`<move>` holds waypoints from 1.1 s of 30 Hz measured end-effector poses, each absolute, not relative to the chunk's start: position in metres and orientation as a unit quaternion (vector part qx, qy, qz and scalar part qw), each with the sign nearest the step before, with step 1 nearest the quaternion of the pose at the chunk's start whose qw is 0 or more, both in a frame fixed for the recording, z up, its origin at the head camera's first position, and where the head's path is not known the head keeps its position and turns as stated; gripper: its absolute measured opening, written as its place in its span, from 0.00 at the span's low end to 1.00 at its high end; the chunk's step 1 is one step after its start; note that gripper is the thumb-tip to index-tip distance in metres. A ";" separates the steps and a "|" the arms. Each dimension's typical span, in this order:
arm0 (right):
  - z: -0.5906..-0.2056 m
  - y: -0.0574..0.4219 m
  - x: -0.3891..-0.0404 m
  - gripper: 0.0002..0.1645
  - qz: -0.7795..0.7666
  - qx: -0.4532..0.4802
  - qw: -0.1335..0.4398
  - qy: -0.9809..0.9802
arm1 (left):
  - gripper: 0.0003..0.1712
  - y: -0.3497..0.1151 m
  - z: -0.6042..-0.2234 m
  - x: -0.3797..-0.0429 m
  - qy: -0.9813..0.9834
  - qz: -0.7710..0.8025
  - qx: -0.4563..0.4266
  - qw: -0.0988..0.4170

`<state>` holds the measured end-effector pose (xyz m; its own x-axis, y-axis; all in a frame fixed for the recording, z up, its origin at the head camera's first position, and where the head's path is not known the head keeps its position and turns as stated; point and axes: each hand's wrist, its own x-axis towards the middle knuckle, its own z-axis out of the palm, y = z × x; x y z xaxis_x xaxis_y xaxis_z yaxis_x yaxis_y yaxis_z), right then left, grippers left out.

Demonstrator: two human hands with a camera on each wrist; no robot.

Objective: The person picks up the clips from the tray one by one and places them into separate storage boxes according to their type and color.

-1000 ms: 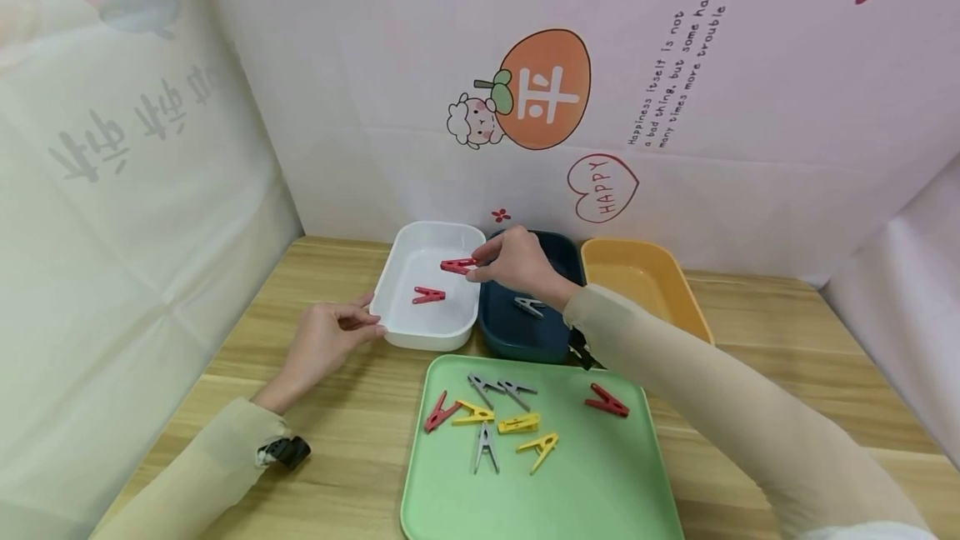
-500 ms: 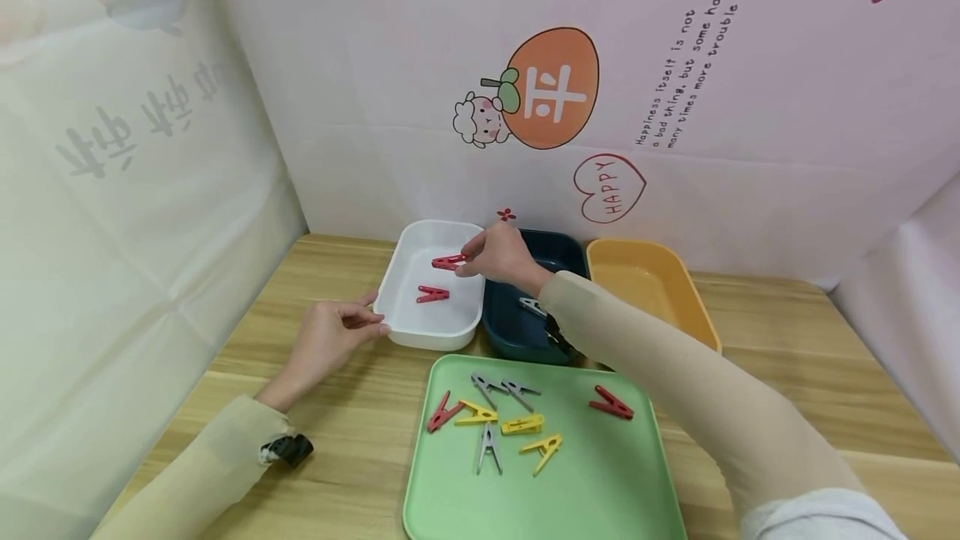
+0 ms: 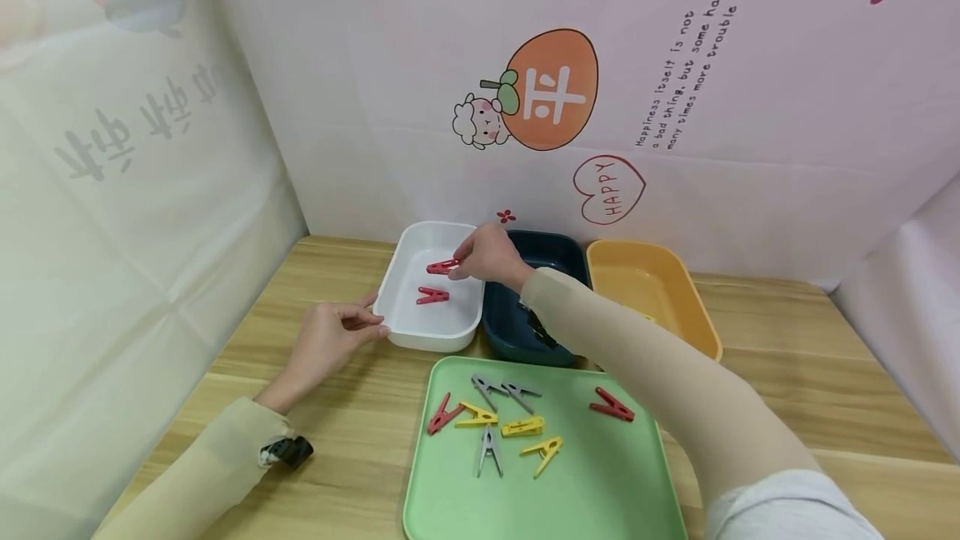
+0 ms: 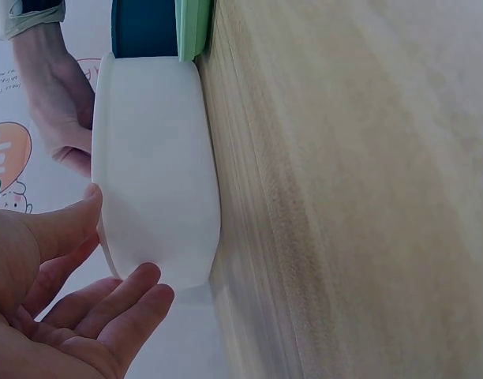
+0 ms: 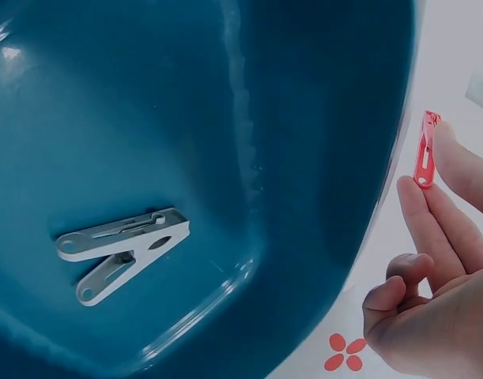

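My right hand (image 3: 491, 257) pinches a red clothespin (image 3: 441, 267) between thumb and fingers, over the white bin (image 3: 431, 336). In the right wrist view that same clothespin (image 5: 425, 150) appears beyond the blue bin's edge. A second red clothespin (image 3: 432, 295) lies on the white bin's floor. My left hand (image 3: 333, 336) holds the bin's near left corner; in the left wrist view the thumb touches the rim and the fingers lie against the outer wall (image 4: 159, 174). Inside the dark blue bin (image 3: 525, 350) rests a grey clothespin (image 5: 123, 249), mostly hidden by my right forearm in the head view.
A yellow bin (image 3: 693, 307) stands right of the blue one, with a bit of yellow visible inside. In front, a green tray (image 3: 585, 490) carries several red, yellow and grey clothespins. Printed cloth (image 3: 360, 107) hangs behind the bins and along the sides.
My right hand has shifted left with the red clothespin, further over the white bin. The forearm has come over the grey clothespin. My left hand stays at the bin's corner.
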<state>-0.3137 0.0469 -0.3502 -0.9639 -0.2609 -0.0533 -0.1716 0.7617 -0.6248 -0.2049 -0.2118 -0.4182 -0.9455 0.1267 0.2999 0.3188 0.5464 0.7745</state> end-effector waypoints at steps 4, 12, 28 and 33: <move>-0.351 0.045 -0.315 0.18 -0.321 -0.122 0.067 0.937 | 0.04 -0.210 -0.418 -0.205 -0.869 -0.464 -0.133 0.108; -0.357 0.044 -0.319 0.20 -0.318 -0.118 0.092 0.936 | 0.05 -0.208 -0.419 -0.206 -0.873 -0.459 -0.129 0.106; -0.318 0.093 -0.264 0.10 -0.316 -0.194 0.042 0.928 | 0.05 -0.208 -0.420 -0.203 -0.870 -0.464 -0.130 0.105; -0.311 0.123 -0.219 0.09 -0.303 -0.213 0.016 0.929 | 0.05 -0.209 -0.420 -0.203 -0.872 -0.461 -0.124 0.107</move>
<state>-0.2185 0.1227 -0.3111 -0.9084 -0.4060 0.0999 -0.3868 0.7253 -0.5695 -0.2031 -0.2088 -0.4198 -0.9461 0.1182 0.3016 0.3157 0.5445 0.7771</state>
